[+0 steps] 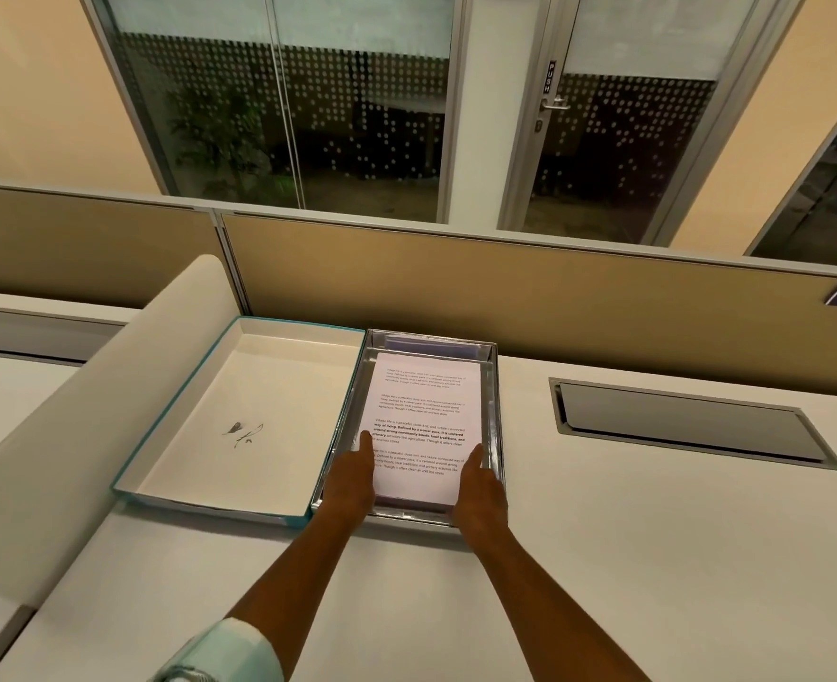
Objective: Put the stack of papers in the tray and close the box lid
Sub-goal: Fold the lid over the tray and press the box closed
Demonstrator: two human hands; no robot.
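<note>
Papers already lie in tray. Your left hand and right hand pinch the stack's near corners, prob. squaring it. Lid open beside, on desk.

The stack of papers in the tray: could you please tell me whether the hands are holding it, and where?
Both hands hold the stack of papers at its near end: left hand on the left edge, right hand on the right edge.

Two hands, the left hand and the right hand. One stack of papers, one silver tray, one teal box lid on the left, one recessed hatch on the right.
</note>
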